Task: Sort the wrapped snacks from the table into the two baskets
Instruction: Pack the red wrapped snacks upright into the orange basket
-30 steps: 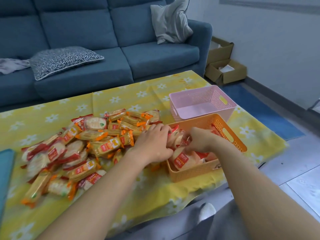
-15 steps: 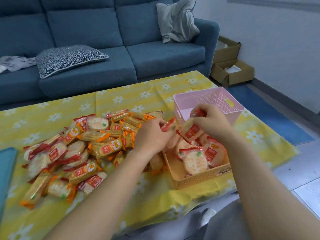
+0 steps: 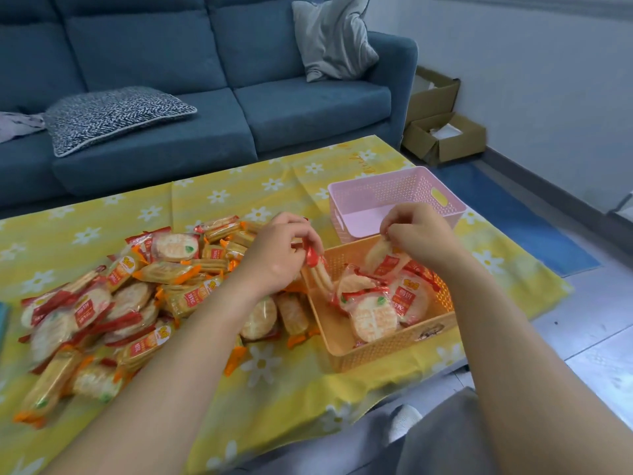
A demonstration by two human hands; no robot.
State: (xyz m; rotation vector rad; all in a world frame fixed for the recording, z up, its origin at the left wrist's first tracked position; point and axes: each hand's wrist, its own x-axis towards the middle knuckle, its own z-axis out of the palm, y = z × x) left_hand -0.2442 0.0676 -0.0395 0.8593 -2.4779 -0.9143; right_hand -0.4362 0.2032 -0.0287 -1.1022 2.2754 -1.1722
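A big pile of wrapped snacks (image 3: 113,303), red-wrapped round crackers and orange-wrapped bars, covers the left of the table. The orange basket (image 3: 394,347) near the front edge holds several red-wrapped crackers. Behind it stands the pink basket (image 3: 363,197), with no snacks visible inside. My left hand (image 3: 277,255) pinches a red-wrapped cracker (image 3: 320,272) by its end at the orange basket's left rim. My right hand (image 3: 418,234) pinches another red-wrapped cracker (image 3: 382,258) hanging over the orange basket.
A yellow flowered cloth (image 3: 274,389) covers the table. A blue sofa (image 3: 205,114) with cushions stands behind it. Cardboard boxes (image 3: 442,138) sit on the floor at the right. A teal object (image 3: 2,323) lies at the table's left edge.
Both hands rose from inside the orange basket, each lifting a red-wrapped cracker. The right hand moved up toward the pink basket, then came down a little over the orange one.
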